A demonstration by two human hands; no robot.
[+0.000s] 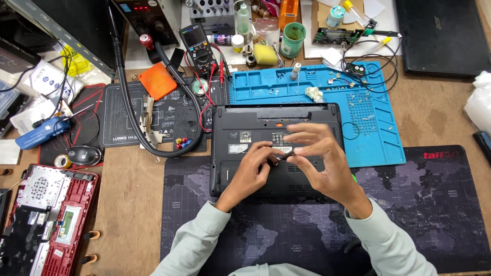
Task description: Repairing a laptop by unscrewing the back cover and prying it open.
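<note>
From my head camera, I had a black laptop point(276, 148) lying bottom-up on the dark map-printed desk mat point(434, 214), and both my hands met over the middle of its base. My left hand point(250, 171) and right hand point(319, 161) each pinched an end of a small dark part point(284, 155) just above the laptop. A blue work mat point(327, 89) lay just behind the laptop, a multimeter point(199, 48) further behind it.
</note>
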